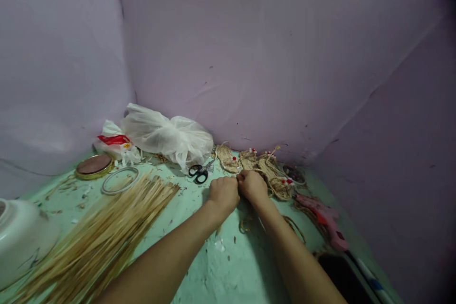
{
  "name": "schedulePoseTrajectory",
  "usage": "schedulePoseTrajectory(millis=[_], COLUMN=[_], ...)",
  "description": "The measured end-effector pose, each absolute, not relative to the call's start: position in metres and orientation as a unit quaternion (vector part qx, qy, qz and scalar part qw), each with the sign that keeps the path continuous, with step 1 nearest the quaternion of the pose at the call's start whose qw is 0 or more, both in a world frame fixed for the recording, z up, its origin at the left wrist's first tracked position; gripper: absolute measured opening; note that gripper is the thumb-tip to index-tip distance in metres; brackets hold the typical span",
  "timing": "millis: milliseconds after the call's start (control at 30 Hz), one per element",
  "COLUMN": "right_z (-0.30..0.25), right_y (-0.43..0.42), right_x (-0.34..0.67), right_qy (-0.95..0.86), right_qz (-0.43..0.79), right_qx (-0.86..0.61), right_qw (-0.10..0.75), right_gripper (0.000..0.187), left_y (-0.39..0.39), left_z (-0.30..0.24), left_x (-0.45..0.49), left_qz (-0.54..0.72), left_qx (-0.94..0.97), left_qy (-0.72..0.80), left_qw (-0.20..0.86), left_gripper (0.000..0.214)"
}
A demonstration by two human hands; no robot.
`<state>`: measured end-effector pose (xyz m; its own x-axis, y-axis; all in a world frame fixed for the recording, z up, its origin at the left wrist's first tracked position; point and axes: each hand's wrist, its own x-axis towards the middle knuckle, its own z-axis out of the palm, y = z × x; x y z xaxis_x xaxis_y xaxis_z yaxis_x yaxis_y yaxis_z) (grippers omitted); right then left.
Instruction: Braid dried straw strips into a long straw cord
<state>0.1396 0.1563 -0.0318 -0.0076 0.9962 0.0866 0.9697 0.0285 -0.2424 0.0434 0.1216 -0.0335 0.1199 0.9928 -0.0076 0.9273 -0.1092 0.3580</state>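
Tabletop (213, 278) pale green; wall (228, 47) lilac. Left: fibre strips (107, 237) straw-tan. Far: twine pieces (274, 178) brown, beads (234, 158) red. Right: glue gun (331, 225) pink.

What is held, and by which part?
Cannot be told: the left hand and right hand are curled close together, hiding anything between them, so neither a held thing nor its grip point shows clearly.

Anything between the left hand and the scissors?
Nothing visible: the scissors lie just beyond the left hand, with only a narrow strip of table between.
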Motion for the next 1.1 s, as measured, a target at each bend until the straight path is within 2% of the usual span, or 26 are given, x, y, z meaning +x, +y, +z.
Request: schedulePoseTrajectory(millis=[100,333,600,1100], right_z=[-0.034,-0.052,-0.043,-0.051], right_y=[0.143,0.108,0.113,0.081], right_x=[0.138,0.144,0.143,0.143], right_qy=[-0.716,-0.673,-0.702,-0.737], right_qz=[0.035,0.040,0.026,0.061], right_qx=[-0.687,-0.716,-0.697,-0.650], right_qw=[0.119,0.182,0.144,0.174], right_gripper=[0.027,0.027,0.023,0.020], left_y=[0.121,0.122,0.124,0.129], left_z=[-0.035,-0.036,-0.037,-0.044], left_x=[0.041,0.032,0.022,0.019], left_qz=[0.116,0.121,0.094,0.103], left_qx=[0.771,0.780,0.810,0.810], left_qy=[0.619,0.609,0.574,0.573], left_qw=[0.092,0.078,0.073,0.075], left_gripper=[0.030,0.026,0.023,0.025])
